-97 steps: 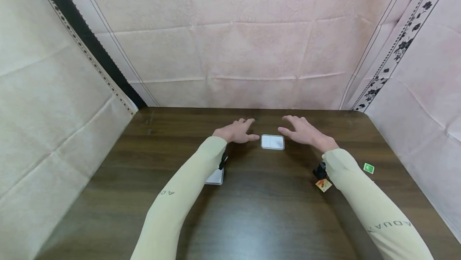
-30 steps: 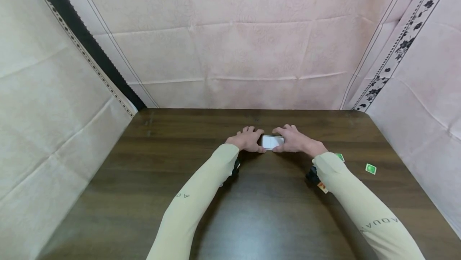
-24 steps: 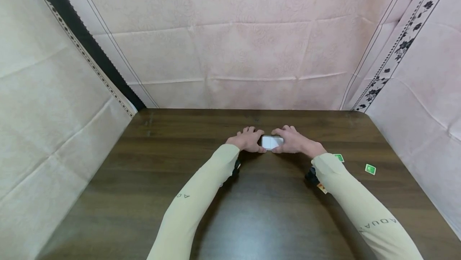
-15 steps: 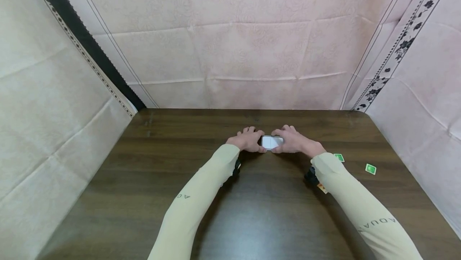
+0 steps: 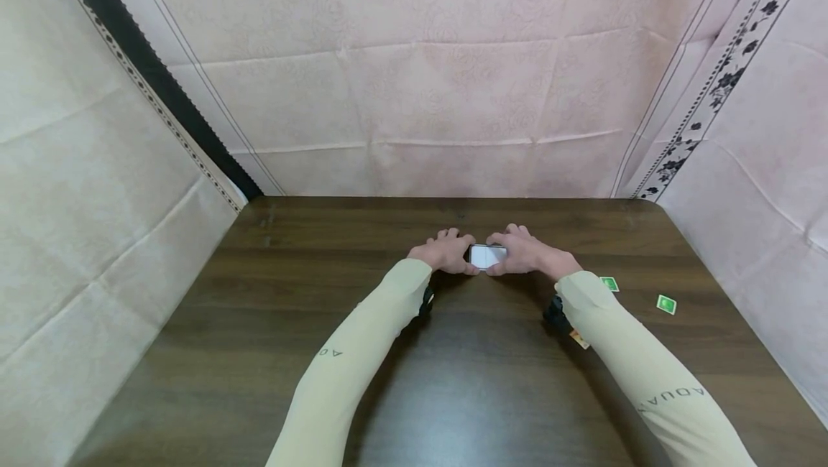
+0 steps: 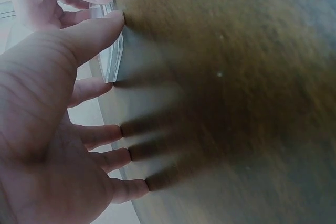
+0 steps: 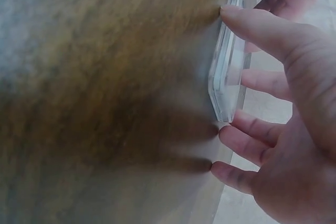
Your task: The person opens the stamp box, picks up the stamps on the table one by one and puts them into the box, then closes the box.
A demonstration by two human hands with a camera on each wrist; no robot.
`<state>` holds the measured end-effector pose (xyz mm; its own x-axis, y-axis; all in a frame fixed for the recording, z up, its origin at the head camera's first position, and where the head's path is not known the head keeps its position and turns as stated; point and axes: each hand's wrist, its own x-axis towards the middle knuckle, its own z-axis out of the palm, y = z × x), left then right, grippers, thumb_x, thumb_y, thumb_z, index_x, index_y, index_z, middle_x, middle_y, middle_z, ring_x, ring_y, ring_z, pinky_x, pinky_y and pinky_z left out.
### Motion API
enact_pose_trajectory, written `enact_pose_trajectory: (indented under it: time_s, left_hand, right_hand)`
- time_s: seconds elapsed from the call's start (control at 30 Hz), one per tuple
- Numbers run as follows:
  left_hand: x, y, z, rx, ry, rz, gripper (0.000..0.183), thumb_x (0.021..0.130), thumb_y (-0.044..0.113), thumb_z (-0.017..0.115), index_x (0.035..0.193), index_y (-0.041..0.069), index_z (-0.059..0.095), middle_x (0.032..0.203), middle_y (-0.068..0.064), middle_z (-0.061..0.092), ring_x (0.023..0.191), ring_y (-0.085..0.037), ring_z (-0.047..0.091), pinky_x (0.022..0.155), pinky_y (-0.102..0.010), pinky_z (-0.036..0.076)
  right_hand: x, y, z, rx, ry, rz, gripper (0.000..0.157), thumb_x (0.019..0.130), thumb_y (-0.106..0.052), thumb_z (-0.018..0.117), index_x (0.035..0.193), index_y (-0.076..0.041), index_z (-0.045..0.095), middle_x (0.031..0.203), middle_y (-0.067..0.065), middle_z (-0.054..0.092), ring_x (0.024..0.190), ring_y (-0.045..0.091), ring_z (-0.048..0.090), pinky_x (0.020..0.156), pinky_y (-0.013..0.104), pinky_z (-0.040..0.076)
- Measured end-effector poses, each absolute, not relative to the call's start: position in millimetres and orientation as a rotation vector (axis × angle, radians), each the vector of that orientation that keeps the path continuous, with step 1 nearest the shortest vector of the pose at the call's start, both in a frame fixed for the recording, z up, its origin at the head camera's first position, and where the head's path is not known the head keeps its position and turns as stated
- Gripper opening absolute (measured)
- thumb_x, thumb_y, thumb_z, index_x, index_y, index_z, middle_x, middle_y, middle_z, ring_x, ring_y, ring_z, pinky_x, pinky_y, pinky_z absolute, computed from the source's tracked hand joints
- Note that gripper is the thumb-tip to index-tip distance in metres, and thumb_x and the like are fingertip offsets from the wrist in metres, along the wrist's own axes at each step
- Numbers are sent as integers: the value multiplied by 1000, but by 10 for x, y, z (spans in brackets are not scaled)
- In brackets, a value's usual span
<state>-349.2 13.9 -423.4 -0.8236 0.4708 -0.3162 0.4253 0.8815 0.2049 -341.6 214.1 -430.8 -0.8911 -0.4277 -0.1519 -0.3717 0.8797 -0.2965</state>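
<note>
A flat, clear-edged rectangular plastic case [image 5: 488, 256] with a pale face lies on the brown table [image 5: 414, 366], near its far side. From the left, my left hand [image 5: 445, 251] holds one end, thumb on the near edge and index finger at the far edge. My right hand [image 5: 522, 251] pinches the opposite end the same way. In the left wrist view, the other fingers [image 6: 102, 136] of the left hand are spread, their tips on the table. The right wrist view shows the case [image 7: 226, 72] in layers, seen edge-on.
Two small green cards lie to the right, one card [image 5: 666, 304] in the open and another card [image 5: 609, 284] beside the right sleeve. An orange picture card [image 5: 579, 339] is partly covered by that sleeve. Pale cloth [image 5: 453, 93] hangs behind the table.
Both hands came inward from either side and took hold of the case's ends. Over the last second they hardly moved. The left sleeve now covers a pale rectangular thing seen earlier.
</note>
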Motion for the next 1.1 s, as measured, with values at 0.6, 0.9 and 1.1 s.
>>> enact_pose_trajectory:
  time_s: [0.6,0.9,1.1]
  left_hand:
    - [-3500,145,-4247,676,2684,191,69,92,54,60,150,25,36,149,-10,36,134,-31,35,109,-56,34]
    - [-3519,139,-4257,672,2681,209,70,92,54,60,150,25,36,149,-10,36,135,-31,33,110,-57,33]
    - [-3524,139,-4265,668,2685,207,69,91,55,61,150,26,37,147,-9,37,131,-29,35,109,-56,34]
  right_hand:
    - [-3474,2119,-4301,-642,2794,-379,56,83,-42,75,129,-16,57,115,15,51,101,30,42,76,36,39]
    - [-3487,2119,-4310,-676,2799,-379,53,83,-40,75,127,-17,58,112,14,52,99,29,43,74,35,38]
    - [-3494,2119,-4283,-669,2779,-380,52,84,-39,75,127,-17,57,112,14,51,99,28,42,76,35,38]
